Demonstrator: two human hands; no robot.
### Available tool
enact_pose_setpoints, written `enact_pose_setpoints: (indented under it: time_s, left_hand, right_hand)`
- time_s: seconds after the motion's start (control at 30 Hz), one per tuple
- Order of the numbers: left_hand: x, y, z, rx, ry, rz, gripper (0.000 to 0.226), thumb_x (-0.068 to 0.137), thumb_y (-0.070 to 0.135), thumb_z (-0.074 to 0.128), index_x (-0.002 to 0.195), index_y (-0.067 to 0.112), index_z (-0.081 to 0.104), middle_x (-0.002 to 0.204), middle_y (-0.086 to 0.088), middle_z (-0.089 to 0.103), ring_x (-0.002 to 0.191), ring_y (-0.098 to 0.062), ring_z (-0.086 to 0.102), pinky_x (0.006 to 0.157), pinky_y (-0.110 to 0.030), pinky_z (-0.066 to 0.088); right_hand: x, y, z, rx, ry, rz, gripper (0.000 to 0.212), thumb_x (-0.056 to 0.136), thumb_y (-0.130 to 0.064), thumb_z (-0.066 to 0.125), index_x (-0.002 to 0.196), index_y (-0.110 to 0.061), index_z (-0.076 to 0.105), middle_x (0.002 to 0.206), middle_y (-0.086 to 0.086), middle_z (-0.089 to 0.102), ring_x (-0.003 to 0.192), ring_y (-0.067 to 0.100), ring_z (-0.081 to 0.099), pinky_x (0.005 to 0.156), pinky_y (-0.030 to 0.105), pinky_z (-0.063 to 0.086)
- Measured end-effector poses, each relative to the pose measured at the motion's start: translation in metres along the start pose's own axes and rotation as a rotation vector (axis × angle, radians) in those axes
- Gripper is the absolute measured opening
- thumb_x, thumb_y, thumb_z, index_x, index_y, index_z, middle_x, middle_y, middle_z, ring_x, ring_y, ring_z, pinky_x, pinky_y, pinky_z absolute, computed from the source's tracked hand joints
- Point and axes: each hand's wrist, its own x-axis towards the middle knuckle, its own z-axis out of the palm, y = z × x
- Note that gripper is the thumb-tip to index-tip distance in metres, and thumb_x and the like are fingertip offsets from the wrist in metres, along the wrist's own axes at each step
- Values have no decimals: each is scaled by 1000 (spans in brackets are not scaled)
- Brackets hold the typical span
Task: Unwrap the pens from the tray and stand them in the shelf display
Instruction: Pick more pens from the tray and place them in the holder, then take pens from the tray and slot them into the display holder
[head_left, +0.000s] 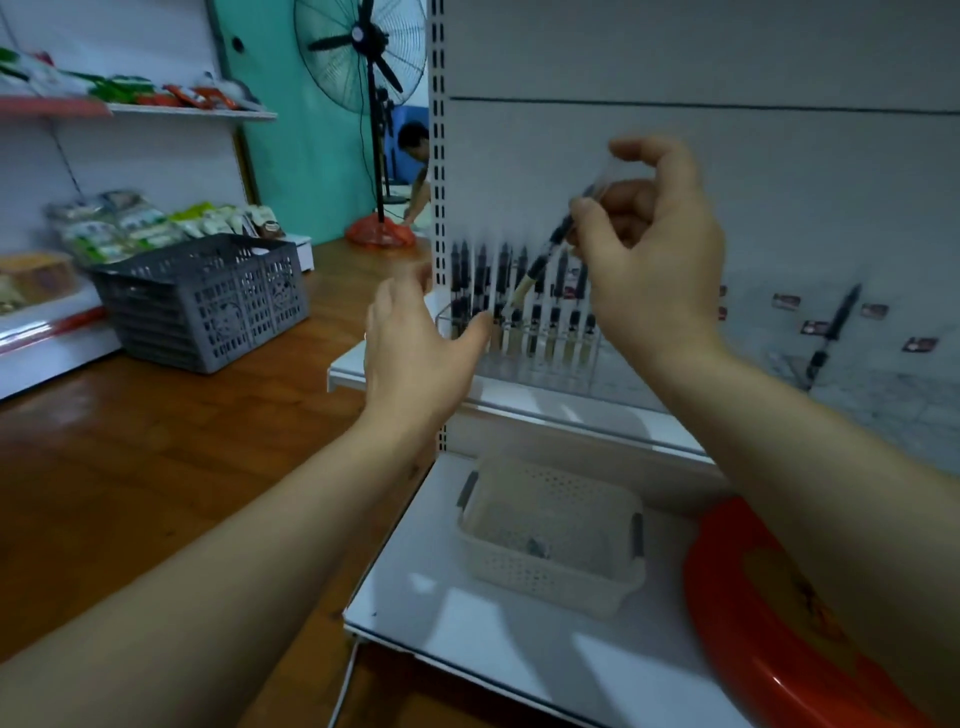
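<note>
- Right hand (644, 249): raised in front of the white shelf back panel (779, 182), thumb and fingers curled, pinching a slim black-and-cream pen (545, 260) near its upper end. The pen is tilted, lower tip down and to the left, over the row of standing pens. Something clear shows at the fingertips above the pen; blurred, cannot tell what it is.
- Left hand (415, 343): fingers straight and loosely spread, holding nothing, palm facing right. Its thumb tip is at the left end of the clear plastic pen display holder (519, 358); contact cannot be confirmed.
- Clear holder sits on the upper white shelf (571, 405), between the two hands and below the right one. Inside it, a row of black-and-cream pens (524, 306) stands upright.
- Below both forearms, on the lower white shelf (467, 639): a cream perforated plastic basket with grey handles (550, 540). Small dark item at its bottom, too unclear to identify.
- Under the right forearm: round red plastic tray (753, 623), partly covered by the arm.
- Right of the right hand: one dark pen (831, 332) lying slanted against the back panel, well apart from the holder.
- Left of the left hand: grey slotted plastic crate (208, 301) on the brown wooden floor (156, 441); further back, a black standing fan (363, 62).
</note>
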Motion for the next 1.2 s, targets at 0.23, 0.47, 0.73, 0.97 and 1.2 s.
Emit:
enact_pose_setpoints:
  time_s: [0.23,0.47,0.73,0.97,1.2]
  left_hand:
    - [11,-2,6,-69,-238,-99,35,100,29,52,134,22,56,108,6,62,77,3,54,65,-15,40]
    - [19,-10,9,-115,-198,-128,32,102,30,52,132,22,60,128,2,65,93,-11,57,78,-28,45]
    - [18,-10,11,-138,-193,-147,35,102,28,51,136,20,57,132,3,62,83,-2,52,77,-23,39]
    - [18,-10,11,-136,-206,-150,37,103,26,50,140,20,54,131,4,62,71,10,47,58,-5,33]
    - [17,-8,9,-103,-208,-131,39,104,26,48,141,19,52,138,1,59,85,-2,51,69,-18,37]
  right_hand:
    - [10,2,29,-192,-184,-44,32,98,-17,62,130,-21,54,83,-10,63,77,7,64,71,26,55]
    - [7,5,41,-311,-348,-46,33,99,-17,60,131,-23,53,85,-10,63,78,15,66,75,41,58]
    - [12,4,41,-359,-346,-29,33,100,-16,59,131,-24,52,84,-3,66,75,18,66,72,42,59]
    - [17,7,37,-418,-422,-124,35,100,-17,58,135,-20,50,89,5,69,78,25,66,75,45,58]
    - [13,6,42,-345,-407,-46,33,100,-16,58,130,-25,51,87,2,68,77,20,67,74,42,59]
